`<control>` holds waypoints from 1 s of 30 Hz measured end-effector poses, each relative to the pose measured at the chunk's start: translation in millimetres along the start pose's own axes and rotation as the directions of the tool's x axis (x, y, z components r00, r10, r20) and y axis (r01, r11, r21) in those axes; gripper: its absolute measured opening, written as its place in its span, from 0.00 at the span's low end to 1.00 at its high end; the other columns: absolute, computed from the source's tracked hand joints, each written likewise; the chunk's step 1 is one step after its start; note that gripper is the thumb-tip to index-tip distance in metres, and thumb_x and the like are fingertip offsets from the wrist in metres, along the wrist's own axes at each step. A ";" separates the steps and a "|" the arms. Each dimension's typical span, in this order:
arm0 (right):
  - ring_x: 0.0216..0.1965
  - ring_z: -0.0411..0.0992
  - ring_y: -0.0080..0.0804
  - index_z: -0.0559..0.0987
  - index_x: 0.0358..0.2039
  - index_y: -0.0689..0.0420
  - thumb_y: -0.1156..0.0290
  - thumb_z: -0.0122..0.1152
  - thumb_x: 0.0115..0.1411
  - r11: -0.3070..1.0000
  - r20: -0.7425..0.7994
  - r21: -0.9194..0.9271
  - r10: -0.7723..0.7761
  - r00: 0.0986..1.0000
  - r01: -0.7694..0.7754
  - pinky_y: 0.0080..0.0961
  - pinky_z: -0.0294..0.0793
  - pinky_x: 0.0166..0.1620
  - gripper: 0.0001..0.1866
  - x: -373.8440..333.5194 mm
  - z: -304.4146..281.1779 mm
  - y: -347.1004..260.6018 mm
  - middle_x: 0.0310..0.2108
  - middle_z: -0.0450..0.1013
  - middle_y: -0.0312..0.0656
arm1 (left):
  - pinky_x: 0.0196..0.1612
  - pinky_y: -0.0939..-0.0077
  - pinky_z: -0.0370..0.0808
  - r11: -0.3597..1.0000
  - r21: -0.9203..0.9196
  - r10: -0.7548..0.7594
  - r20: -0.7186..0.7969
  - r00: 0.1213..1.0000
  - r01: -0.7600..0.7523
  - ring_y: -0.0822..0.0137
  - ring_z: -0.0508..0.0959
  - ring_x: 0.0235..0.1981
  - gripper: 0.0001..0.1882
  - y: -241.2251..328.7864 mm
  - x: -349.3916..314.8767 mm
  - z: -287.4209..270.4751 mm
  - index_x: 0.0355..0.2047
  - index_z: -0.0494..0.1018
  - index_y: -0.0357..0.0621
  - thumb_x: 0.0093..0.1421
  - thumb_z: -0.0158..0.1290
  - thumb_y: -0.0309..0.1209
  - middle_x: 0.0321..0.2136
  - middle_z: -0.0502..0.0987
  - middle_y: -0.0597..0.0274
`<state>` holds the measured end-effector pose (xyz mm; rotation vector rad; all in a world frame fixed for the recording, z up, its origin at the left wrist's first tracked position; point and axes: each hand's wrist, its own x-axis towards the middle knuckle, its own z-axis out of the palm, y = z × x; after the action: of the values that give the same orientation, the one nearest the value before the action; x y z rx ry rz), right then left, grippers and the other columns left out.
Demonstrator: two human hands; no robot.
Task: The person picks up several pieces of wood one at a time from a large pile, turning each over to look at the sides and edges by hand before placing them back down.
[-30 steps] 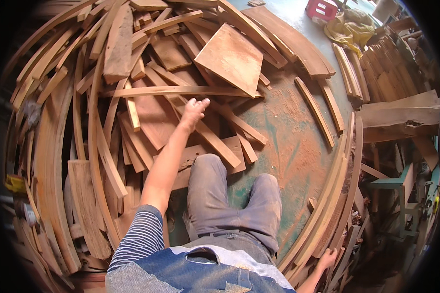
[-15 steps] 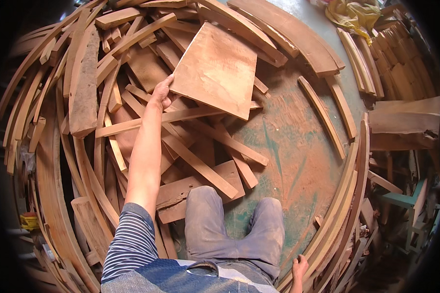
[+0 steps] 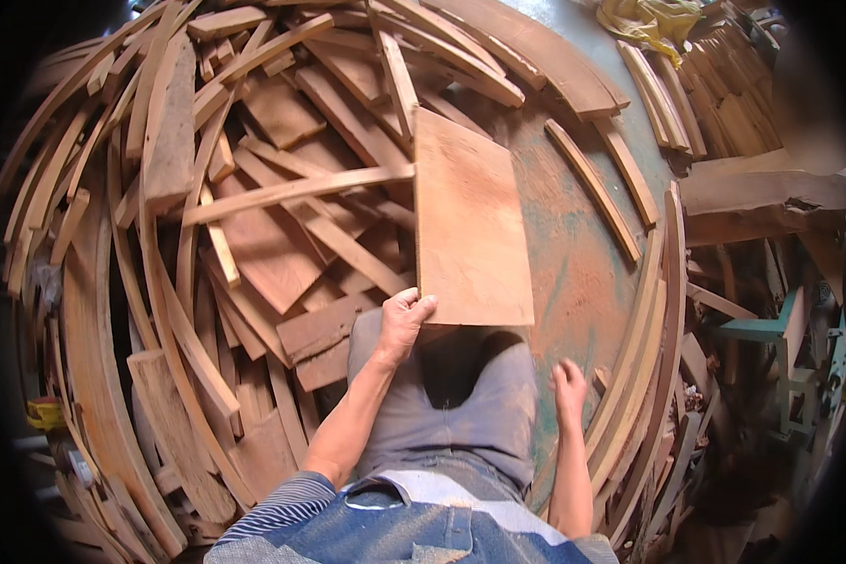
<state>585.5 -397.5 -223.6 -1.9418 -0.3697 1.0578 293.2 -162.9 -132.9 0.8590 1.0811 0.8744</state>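
Our left hand (image 3: 402, 320) grips the board (image 3: 468, 226) by its near corner; our right hand (image 3: 568, 387) hovers open above the floor (image 3: 573, 273).

This is a woodworking shop, seen from a seat on its floor. Offcuts crowd the place: flat boards (image 3: 277, 258), thin slats (image 3: 296, 188) and long curved wooden strips (image 3: 639, 348) heaped on the left and along the right edge. The bare green concrete floor (image 3: 573, 273) is dusted with reddish sawdust. A teal-painted machine stand (image 3: 771, 329) sits at the right edge, beside stacked planks (image 3: 724, 94).
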 end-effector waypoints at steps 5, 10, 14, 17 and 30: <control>0.34 0.75 0.27 0.79 0.51 0.61 0.54 0.54 0.69 0.978 -0.115 0.195 0.093 0.989 -0.069 0.25 0.75 0.34 0.23 20.4 18.6 2.2 0.39 0.77 0.39 | 0.34 0.75 0.81 0.975 0.003 -0.221 0.101 0.970 0.222 0.72 0.81 0.30 0.12 -7.0 -63.1 -0.3 0.41 0.78 0.35 0.65 0.55 0.34 0.32 0.81 0.63; 0.24 0.70 0.25 0.80 0.46 0.57 0.54 0.50 0.70 0.966 0.079 0.157 0.196 0.977 -0.207 0.25 0.67 0.26 0.20 4.5 -19.1 -14.0 0.33 0.78 0.35 | 0.34 0.71 0.84 0.913 -0.131 -0.362 0.182 0.914 0.387 0.68 0.82 0.31 0.10 -32.9 -86.1 -7.1 0.41 0.75 0.38 0.65 0.54 0.33 0.35 0.81 0.60; 0.25 0.71 0.26 0.80 0.43 0.59 0.57 0.52 0.69 0.979 0.143 0.165 0.096 0.985 -0.119 0.27 0.67 0.26 0.18 -9.5 -29.6 -36.2 0.31 0.77 0.36 | 0.39 0.67 0.84 0.832 -0.196 -0.471 0.246 0.847 0.519 0.62 0.83 0.38 0.15 -37.9 -83.3 -14.3 0.47 0.73 0.37 0.64 0.55 0.33 0.38 0.80 0.57; 0.30 0.74 0.25 0.80 0.45 0.59 0.61 0.54 0.69 0.949 0.317 0.303 -0.011 0.948 -0.090 0.22 0.73 0.31 0.15 -8.5 -25.1 -31.9 0.35 0.78 0.37 | 0.42 0.59 0.83 0.795 -0.263 -0.483 0.269 0.833 0.546 0.59 0.83 0.37 0.16 -73.4 -69.7 -32.1 0.46 0.75 0.36 0.58 0.59 0.30 0.34 0.81 0.58; 0.42 0.78 0.32 0.75 0.55 0.61 0.48 0.51 0.71 0.787 0.281 0.615 -0.274 0.920 0.047 0.25 0.79 0.41 0.28 -100.4 29.6 -114.1 0.45 0.78 0.44 | 0.22 0.78 0.65 0.965 -0.125 0.232 0.000 0.973 -0.230 0.76 0.70 0.21 0.13 59.2 -169.4 -26.4 0.35 0.70 0.36 0.56 0.60 0.30 0.22 0.71 0.67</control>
<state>518.1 -375.6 -85.9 -1.1255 -0.3401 1.2326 219.1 -288.3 -24.7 0.8976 0.9145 1.1168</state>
